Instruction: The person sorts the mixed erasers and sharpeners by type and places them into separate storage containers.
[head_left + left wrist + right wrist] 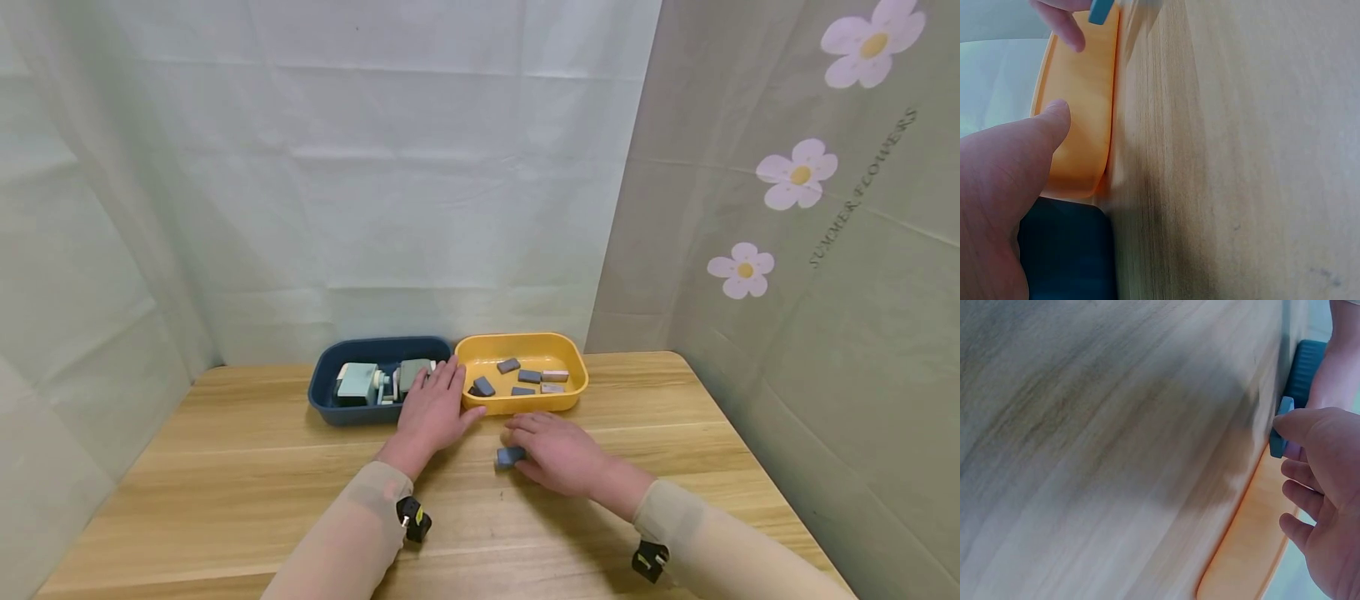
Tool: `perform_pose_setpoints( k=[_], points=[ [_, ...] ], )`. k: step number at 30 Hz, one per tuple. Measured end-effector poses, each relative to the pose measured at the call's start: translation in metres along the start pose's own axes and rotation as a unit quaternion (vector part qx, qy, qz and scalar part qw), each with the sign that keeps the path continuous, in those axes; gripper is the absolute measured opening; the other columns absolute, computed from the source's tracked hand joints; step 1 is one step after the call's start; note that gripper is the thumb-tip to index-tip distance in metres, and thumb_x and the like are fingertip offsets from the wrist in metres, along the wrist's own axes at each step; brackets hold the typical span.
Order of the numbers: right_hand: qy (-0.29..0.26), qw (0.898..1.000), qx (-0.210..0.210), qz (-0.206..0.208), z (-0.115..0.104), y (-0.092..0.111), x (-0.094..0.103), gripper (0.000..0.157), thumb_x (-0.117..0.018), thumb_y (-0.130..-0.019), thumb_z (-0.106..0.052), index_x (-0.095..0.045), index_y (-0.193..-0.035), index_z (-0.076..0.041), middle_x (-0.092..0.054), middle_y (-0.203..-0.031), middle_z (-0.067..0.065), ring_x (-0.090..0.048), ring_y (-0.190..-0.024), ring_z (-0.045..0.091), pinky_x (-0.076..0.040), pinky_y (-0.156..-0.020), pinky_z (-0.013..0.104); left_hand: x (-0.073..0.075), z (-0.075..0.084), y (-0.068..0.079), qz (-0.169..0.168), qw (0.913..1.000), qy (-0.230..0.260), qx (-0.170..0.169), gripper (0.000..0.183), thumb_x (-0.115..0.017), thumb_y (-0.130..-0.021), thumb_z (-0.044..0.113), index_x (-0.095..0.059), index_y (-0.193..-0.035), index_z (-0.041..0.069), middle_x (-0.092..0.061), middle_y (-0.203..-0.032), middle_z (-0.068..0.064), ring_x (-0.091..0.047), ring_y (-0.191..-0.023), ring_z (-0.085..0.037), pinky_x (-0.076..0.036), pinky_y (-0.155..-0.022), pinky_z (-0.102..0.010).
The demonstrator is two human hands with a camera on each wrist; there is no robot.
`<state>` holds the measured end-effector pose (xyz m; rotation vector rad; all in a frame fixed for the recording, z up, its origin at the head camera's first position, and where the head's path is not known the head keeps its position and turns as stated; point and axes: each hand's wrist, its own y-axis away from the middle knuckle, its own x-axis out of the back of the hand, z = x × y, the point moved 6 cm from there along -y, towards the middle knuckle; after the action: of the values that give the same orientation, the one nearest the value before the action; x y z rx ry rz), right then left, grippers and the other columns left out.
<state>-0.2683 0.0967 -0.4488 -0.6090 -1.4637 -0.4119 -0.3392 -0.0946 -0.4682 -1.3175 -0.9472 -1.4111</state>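
Between the thumb and fingers of my right hand (pixel 558 454) is a small blue-grey block (pixel 509 457), held in front of the yellow tray (pixel 525 407). In the right wrist view the thumb presses one face of this block (pixel 1277 442), while the other fingers curl loosely beside it. My left hand (pixel 437 410) lies with fingers extended over the place where the navy tray (pixel 341 416) meets the yellow one. Its thumb (pixel 1054 122) reaches along the yellow tray's near side. The left fingertips partly cover a grey-green boxy object (pixel 411 372) in the navy tray.
Several small grey blocks (pixel 529 377) and two pinkish ones (pixel 555 376) lie spread in the yellow tray. A pale mint boxy object (pixel 357 383) with a white part sits in the navy tray. Behind the wooden table (pixel 262 483) hangs a pale curtain (pixel 390 183).
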Motion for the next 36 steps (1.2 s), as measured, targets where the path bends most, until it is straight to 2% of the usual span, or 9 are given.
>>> perform_pose_setpoints(
  k=[8,15,25,33,36],
  points=[
    [-0.001,1.0,-0.007,0.015,0.003,0.001,0.011,0.026,-0.085,-0.101,-0.028,-0.077,-0.121,-0.013,-0.07,-0.146,0.01,-0.064,-0.137,0.028,-0.049,-0.12,0.046,0.003,0.001,0.004,0.012,0.9999,0.003,-0.002,0.097,-0.059,-0.106,0.07,-0.033,-0.173,0.004,-0.023,-0.182,-0.015,-0.024,-0.167,-0.036,-0.012,-0.136,-0.056],
    [-0.013,0.999,-0.005,0.039,0.007,-0.001,0.022,0.026,-0.087,-0.099,-0.027,-0.077,-0.116,-0.011,-0.07,-0.144,0.011,-0.065,-0.136,0.03,-0.05,-0.119,0.048,0.004,0.002,0.005,0.016,0.9998,0.008,-0.002,0.096,-0.061,-0.106,0.068,-0.034,-0.173,0.004,-0.024,-0.182,-0.015,-0.024,-0.167,-0.036,-0.013,-0.136,-0.057],
    [-0.014,0.997,0.002,0.076,0.012,-0.006,0.037,0.025,-0.089,-0.096,-0.023,-0.078,-0.114,-0.01,-0.07,-0.146,0.012,-0.064,-0.138,0.033,-0.048,-0.12,0.052,0.004,0.002,0.004,0.013,0.9999,0.001,-0.004,0.096,-0.059,-0.106,0.069,-0.034,-0.173,0.004,-0.024,-0.182,-0.015,-0.024,-0.167,-0.036,-0.013,-0.136,-0.057],
    [-0.003,0.997,-0.009,0.074,0.017,-0.013,0.048,0.026,-0.088,-0.097,-0.025,-0.076,-0.115,-0.01,-0.069,-0.147,0.013,-0.064,-0.139,0.034,-0.047,-0.121,0.053,0.003,0.002,0.004,0.014,0.9999,0.002,-0.004,0.096,-0.061,-0.106,0.068,-0.034,-0.173,0.004,-0.024,-0.182,-0.015,-0.024,-0.167,-0.036,-0.013,-0.136,-0.057],
    [0.0,0.997,-0.011,0.08,0.019,-0.015,0.053,0.028,-0.089,-0.097,-0.025,-0.077,-0.117,-0.009,-0.069,-0.146,0.013,-0.064,-0.138,0.035,-0.05,-0.118,0.054,0.003,0.001,0.003,0.015,0.9999,0.002,-0.005,0.096,-0.062,-0.106,0.067,-0.035,-0.173,0.004,-0.024,-0.181,-0.015,-0.025,-0.167,-0.036,-0.014,-0.136,-0.057]
  ],
)
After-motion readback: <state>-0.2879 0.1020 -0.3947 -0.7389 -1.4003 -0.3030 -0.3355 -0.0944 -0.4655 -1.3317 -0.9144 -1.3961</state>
